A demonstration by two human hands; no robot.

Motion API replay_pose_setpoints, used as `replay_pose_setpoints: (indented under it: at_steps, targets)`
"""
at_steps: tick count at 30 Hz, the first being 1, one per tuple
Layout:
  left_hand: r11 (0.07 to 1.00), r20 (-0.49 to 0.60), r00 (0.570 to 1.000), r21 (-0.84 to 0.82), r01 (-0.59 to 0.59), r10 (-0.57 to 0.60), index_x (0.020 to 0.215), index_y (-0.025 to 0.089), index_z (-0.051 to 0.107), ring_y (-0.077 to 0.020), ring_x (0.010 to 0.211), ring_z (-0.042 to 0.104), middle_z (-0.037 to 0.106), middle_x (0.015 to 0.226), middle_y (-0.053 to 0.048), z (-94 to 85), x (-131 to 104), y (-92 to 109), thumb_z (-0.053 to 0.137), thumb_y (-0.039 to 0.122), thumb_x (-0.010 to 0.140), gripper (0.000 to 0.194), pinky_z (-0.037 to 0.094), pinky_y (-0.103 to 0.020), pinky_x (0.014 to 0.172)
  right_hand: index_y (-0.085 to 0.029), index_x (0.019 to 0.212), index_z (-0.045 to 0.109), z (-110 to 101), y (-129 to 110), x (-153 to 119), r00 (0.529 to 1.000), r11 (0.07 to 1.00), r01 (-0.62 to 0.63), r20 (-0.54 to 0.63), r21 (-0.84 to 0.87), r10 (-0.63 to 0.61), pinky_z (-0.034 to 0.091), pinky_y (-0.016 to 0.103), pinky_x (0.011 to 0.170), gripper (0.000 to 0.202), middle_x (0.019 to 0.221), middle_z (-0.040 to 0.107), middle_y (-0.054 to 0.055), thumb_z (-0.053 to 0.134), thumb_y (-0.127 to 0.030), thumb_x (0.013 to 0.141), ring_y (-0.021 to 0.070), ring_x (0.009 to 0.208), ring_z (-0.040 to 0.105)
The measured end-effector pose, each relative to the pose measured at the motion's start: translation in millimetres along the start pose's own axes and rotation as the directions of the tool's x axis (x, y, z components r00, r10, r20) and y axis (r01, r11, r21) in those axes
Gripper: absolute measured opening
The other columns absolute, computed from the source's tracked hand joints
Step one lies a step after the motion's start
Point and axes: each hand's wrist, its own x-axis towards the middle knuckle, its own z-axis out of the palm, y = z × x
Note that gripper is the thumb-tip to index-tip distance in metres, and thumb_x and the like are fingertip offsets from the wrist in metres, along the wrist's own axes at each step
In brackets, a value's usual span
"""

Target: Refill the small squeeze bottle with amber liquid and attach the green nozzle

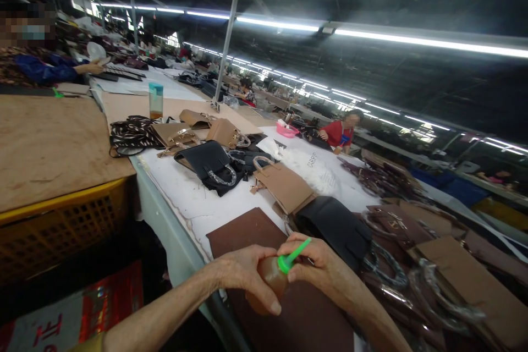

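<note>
My left hand [245,274] is wrapped round a squeeze bottle [273,275] of amber-brown liquid. The bottle is tilted, and its bright green nozzle cap [293,256] points up and to the right. At the cap's base, my right hand [315,260] has its thumb and fingers closed on the green collar. Beneath both hands lies a flat dark brown sheet [256,234] on the white-covered table [177,187]. Close to the right hand is a black handbag [336,225], and a tan handbag [286,184] lies just behind it.
More handbags, black [208,162] and dark brown [396,225], crowd the table, several with wrapped handles. A lidded drink bottle [155,100] stands farther back. A yellow crate [78,225] under a board [53,143] is at left. Co-workers sit at far left and in red [340,131] behind.
</note>
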Motion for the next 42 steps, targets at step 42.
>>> replay_pose_setpoints:
  at_steps: [42]
  targets:
    - [0.826,-0.809,0.578,0.396,0.400,0.108,0.095,0.019,0.050,-0.0194,0.086,0.053,0.056,0.096,-0.004,35.9,44,-11,0.054,0.026,0.069,0.028,0.037,-0.027,0.071,-0.016,0.081,0.059,56,18,25,0.649,0.838,-0.532,-0.695,-0.122,0.310,0.039,0.035,0.073,0.022,0.084,0.062,0.009,0.050,-0.036,0.078,0.0236,0.080,0.053]
